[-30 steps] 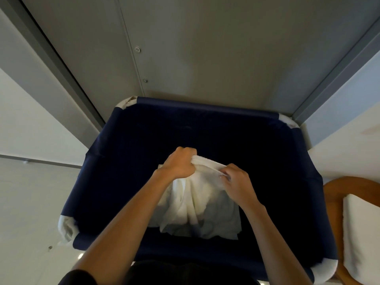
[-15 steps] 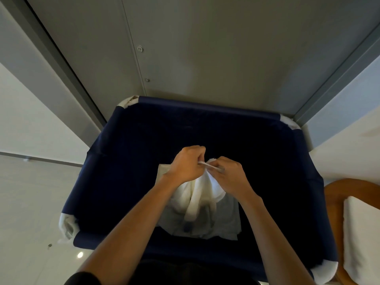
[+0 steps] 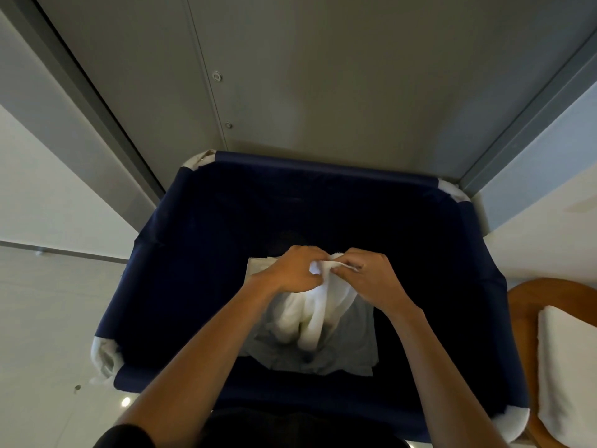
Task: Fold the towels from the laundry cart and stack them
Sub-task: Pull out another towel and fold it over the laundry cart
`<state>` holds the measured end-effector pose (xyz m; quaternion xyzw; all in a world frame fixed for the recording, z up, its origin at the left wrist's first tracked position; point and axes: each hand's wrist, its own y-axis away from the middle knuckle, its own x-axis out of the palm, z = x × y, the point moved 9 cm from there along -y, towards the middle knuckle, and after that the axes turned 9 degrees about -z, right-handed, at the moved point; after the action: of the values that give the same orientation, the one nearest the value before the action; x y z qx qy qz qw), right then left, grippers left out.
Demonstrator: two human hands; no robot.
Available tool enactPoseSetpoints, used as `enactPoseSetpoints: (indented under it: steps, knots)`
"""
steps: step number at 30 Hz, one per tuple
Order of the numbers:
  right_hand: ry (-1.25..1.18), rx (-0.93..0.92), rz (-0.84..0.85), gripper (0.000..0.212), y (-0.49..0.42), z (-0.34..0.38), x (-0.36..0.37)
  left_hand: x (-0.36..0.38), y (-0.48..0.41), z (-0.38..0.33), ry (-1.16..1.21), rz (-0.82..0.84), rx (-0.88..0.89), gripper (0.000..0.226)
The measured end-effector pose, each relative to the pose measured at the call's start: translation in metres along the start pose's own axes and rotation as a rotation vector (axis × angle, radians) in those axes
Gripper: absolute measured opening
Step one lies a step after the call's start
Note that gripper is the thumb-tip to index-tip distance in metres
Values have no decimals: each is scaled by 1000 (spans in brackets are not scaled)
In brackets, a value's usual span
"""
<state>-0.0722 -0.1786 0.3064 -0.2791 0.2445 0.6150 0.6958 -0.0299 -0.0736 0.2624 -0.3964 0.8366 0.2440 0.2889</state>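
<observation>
Above the laundry cart, the left hand and right hand both pinch the white towel at its top edge, probably to find its corners for folding.

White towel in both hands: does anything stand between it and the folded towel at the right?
Only the cart's right wall, which lies between the towel and the folded towel on the wooden surface. The left hand and right hand grip it directly.

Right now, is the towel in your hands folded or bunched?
Bunched, not folded: the towel hangs in loose pleats over the laundry cart, its top edge pinched by left hand and right hand.
</observation>
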Motion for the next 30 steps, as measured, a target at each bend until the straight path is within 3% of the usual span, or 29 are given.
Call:
enactPoseSetpoints:
  steps: [6, 14, 30]
  knots:
    - [4, 1, 56, 20, 2, -4, -2, -12, -2, -1, -39, -96, -29, 17]
    - [13, 145, 26, 7, 4, -24, -5, -20, -1, -1, 24, -160, -66, 13]
    - [142, -20, 71, 5, 4, -12, -1, -4, 2, 6, -1, -128, -16, 16]
